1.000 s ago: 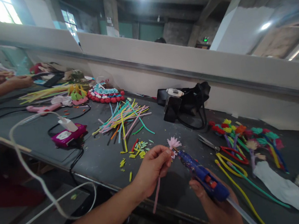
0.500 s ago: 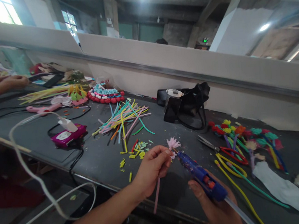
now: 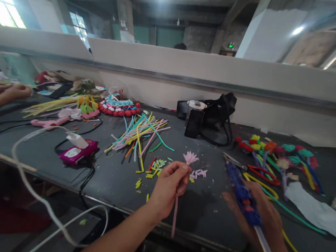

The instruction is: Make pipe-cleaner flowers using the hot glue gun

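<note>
Since half a second ago the glue gun (image 3: pixel 242 192) has swung away from the pink flower (image 3: pixel 190 157); its nozzle, then touching the bloom, now points up and away beside the scissors (image 3: pixel 258 171), well apart from the flower; the right hand (image 3: pixel 262 215) is closed around the blue gun body and is smeared with motion blur, with a clear glue stick (image 3: pixel 263 244) jutting from the gun's rear toward the lower edge. The left hand (image 3: pixel 169 184) has barely shifted; its fingers pinch the pink stem (image 3: pixel 174 216) just below the flower, holding it upright above the dark worktop (image 3: pixel 116 179), the stem hanging down past the worktop's near edge; a small pink fringed scrap (image 3: pixel 199 174) now shows on the worktop just right of that hand, where the gun covered it before.

Beyond the left hand lie cut yellow and green bits (image 3: pixel 155 168) and a loose pile of coloured strips (image 3: pixel 139 134); a black bag (image 3: pixel 214 112) sits against the back wall; finished flowers (image 3: pixel 276 152) and white paper (image 3: pixel 313 207) lie to the right. A magenta device (image 3: pixel 76 153) with a white plug on it bears a pale label, too small to read; no other writing is legible. At far left a co-worker's hands (image 3: pixel 15 92) rest on the worktop, little changed.
</note>
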`<state>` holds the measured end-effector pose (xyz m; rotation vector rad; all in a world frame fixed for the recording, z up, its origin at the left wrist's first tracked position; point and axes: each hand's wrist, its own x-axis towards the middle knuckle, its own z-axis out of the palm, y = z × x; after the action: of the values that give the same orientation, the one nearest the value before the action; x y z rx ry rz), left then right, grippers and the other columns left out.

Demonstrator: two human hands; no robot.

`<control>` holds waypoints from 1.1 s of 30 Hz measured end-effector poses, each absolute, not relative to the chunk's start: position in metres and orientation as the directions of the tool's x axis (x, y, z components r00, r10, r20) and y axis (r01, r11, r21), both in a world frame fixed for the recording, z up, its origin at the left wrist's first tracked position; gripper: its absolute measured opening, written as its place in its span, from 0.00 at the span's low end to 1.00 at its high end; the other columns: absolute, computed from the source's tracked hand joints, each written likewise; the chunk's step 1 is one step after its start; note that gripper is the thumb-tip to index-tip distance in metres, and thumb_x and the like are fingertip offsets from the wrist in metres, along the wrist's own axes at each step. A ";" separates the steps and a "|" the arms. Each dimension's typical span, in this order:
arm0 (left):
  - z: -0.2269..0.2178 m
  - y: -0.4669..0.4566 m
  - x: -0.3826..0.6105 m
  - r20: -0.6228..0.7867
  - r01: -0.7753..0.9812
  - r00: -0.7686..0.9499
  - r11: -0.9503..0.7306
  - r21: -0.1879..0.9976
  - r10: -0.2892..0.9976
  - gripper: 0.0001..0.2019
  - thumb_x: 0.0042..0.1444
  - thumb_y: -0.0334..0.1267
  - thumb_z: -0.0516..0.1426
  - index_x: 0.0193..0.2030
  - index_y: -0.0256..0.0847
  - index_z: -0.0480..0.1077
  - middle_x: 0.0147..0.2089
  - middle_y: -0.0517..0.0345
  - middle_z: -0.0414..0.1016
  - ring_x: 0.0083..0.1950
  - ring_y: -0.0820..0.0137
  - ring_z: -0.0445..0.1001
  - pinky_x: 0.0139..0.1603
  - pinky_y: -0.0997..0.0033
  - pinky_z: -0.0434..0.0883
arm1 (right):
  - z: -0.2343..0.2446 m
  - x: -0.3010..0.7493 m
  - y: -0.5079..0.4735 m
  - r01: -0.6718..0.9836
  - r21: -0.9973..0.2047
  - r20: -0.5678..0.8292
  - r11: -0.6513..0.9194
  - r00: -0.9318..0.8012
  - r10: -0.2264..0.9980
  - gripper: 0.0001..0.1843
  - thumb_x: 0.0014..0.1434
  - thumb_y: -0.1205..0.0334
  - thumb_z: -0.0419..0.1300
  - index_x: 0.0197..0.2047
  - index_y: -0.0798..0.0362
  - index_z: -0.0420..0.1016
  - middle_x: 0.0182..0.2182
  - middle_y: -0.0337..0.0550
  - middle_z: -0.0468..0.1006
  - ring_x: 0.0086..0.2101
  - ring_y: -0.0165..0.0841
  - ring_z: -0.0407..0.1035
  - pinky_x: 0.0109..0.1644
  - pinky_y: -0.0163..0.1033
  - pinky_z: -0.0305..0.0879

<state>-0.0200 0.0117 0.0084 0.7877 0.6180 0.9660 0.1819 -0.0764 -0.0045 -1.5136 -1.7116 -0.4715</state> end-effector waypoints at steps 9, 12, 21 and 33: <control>0.012 0.018 -0.025 -0.093 -0.524 0.416 0.322 0.789 0.905 0.09 0.55 0.40 0.62 0.32 0.36 0.71 0.21 0.66 0.63 0.17 0.84 0.50 0.17 0.79 0.45 | -0.036 0.239 -0.052 0.978 -0.178 0.240 -0.112 0.154 0.959 0.09 0.53 0.55 0.58 0.34 0.50 0.65 0.31 0.42 0.73 0.33 0.38 0.70 0.35 0.40 0.64; 0.013 0.018 -0.025 -0.096 -0.523 0.418 0.325 0.788 0.903 0.09 0.55 0.40 0.61 0.32 0.36 0.71 0.21 0.66 0.63 0.16 0.84 0.50 0.17 0.79 0.45 | -0.034 0.245 -0.055 0.959 -0.253 0.107 -0.127 0.158 0.982 0.12 0.52 0.52 0.60 0.36 0.51 0.69 0.33 0.43 0.75 0.35 0.38 0.71 0.39 0.41 0.65; 0.013 0.015 -0.023 -0.096 -0.506 0.425 0.324 0.799 0.900 0.09 0.56 0.41 0.61 0.31 0.37 0.70 0.21 0.66 0.63 0.16 0.84 0.50 0.17 0.78 0.44 | -0.013 0.215 -0.042 0.914 -0.404 0.418 -0.020 0.204 0.885 0.12 0.61 0.52 0.54 0.39 0.50 0.73 0.35 0.43 0.77 0.35 0.36 0.72 0.42 0.41 0.67; 0.009 0.012 -0.021 -0.105 -0.491 0.455 0.347 0.799 0.885 0.10 0.55 0.42 0.61 0.32 0.37 0.69 0.22 0.66 0.63 0.16 0.84 0.52 0.17 0.79 0.45 | -0.020 0.162 0.007 0.972 -0.177 0.290 0.154 -0.098 0.952 0.11 0.61 0.65 0.57 0.44 0.48 0.78 0.35 0.45 0.76 0.40 0.38 0.68 0.44 0.38 0.62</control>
<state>-0.0209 0.0123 0.0093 0.7773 0.5933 0.9631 0.1621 0.0068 -0.0205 -1.8458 -2.1040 -0.0838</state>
